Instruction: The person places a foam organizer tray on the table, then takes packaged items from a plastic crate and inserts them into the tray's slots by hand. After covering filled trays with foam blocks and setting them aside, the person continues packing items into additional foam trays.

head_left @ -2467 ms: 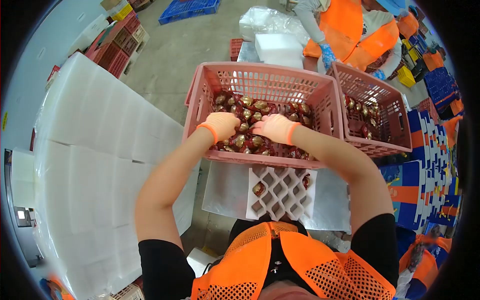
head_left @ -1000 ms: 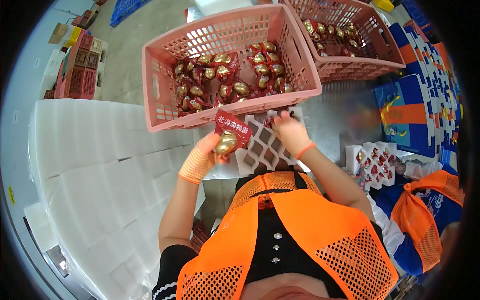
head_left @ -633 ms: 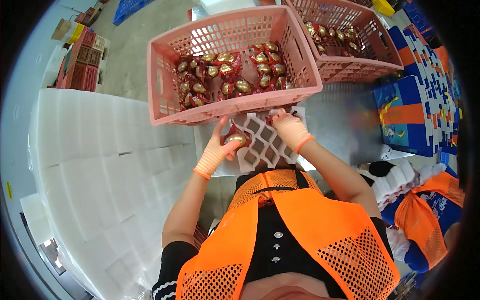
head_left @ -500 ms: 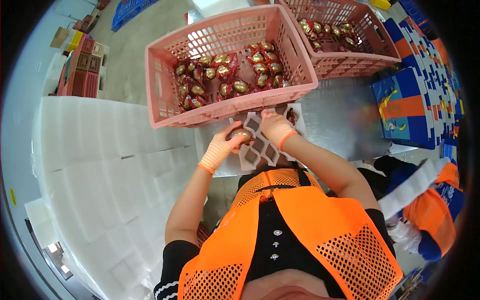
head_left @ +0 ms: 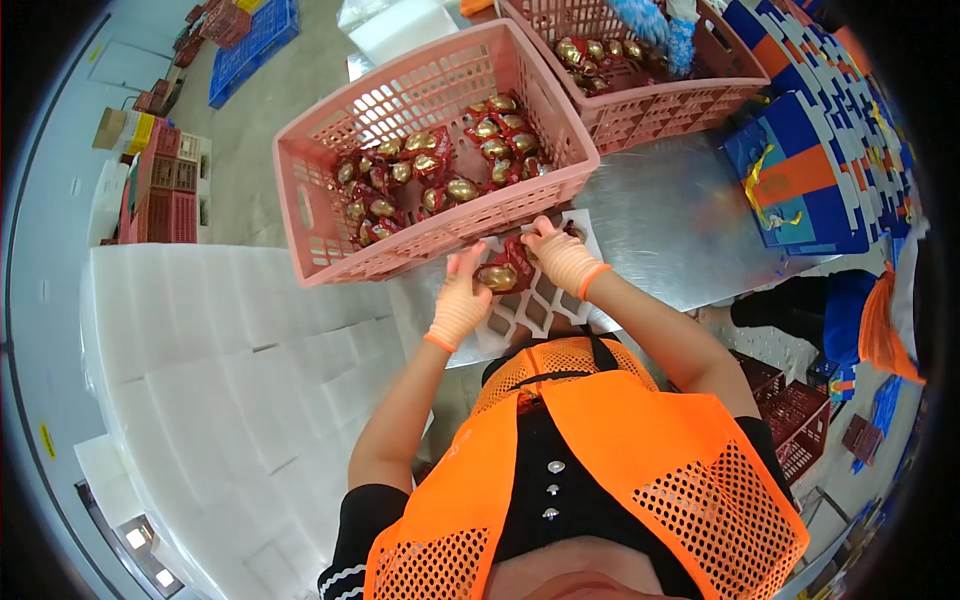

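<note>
A gold egg-shaped item [head_left: 496, 278] in a shiny red wrapper lies between my two hands, over a white divider tray [head_left: 497, 326] with diamond-shaped openings. My left hand [head_left: 460, 303], in a pale glove with an orange cuff, grips its left end with thumb and fingers. The red wrapper [head_left: 519, 262] stretches up and right to my right hand [head_left: 564, 258], similarly gloved, whose fingers are pinched at its edge. Another dark red wrapped piece [head_left: 574, 231] shows at the tray's far right corner, partly behind the right hand.
A pink crate [head_left: 440, 225] with several wrapped gold eggs stands just beyond the tray. Behind it, another person's blue-sleeved arms [head_left: 680, 45] reach into a second crate [head_left: 660, 108]. Blue-orange boxes [head_left: 790, 180] stand right on the metal table [head_left: 665, 210]; white foam stacks [head_left: 230, 330] fill the left.
My right hand has come to the egg's wrapper, which now stretches between both hands. The view has shifted, and another person's arms have appeared in the rear crate.
</note>
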Tool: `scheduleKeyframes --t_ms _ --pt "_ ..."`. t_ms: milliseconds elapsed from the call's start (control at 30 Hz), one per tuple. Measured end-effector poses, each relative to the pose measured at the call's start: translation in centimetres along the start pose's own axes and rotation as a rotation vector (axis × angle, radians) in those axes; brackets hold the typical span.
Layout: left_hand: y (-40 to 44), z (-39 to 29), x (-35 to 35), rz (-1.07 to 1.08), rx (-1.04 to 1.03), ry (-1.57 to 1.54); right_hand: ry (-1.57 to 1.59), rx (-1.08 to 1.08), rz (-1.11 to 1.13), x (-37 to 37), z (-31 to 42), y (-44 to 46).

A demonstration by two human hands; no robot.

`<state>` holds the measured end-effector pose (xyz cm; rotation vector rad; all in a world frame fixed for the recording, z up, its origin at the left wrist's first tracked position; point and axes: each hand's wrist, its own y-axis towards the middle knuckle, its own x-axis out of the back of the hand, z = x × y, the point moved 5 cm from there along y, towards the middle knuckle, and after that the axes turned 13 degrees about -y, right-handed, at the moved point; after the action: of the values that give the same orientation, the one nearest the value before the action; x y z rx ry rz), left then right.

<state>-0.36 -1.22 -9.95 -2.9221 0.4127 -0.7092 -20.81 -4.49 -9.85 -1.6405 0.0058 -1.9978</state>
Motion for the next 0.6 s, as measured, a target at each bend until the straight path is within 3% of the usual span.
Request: scheduleKeyframes --t_ms 67,167,200,333,433,600 --pt "-1.8 -3.8 -0.4 0.061 -0.138 0.081 0.254 -0.012 -0.183 -0.4 -1.4 -1.2" --pt "-2.2 -4.9 -1.2 0.103 -0.179 0.136 0.422 -0.116 -0.176 1.0 -2.9 -1.5" --pt "-1.5 -4.0 -1.4 0.117 -0.139 0.153 0.317 -0.012 -0.229 1.4 -2.5 -1.3" --pt "-0.3 -4.1 -1.9 0.136 -0.112 0.208 -0.330 0.156 -0.062 2.9 2.7 0.5" --pt "-1.3 -3.2 -1.5 0.063 -0.157 0.160 -0.485 0.112 0.143 1.9 3.3 2.4" --pt "-3.0 -2.4 3.0 -0.067 -0.011 0.087 -0.314 -0.024 0.221 1.2 0.5 2.9"
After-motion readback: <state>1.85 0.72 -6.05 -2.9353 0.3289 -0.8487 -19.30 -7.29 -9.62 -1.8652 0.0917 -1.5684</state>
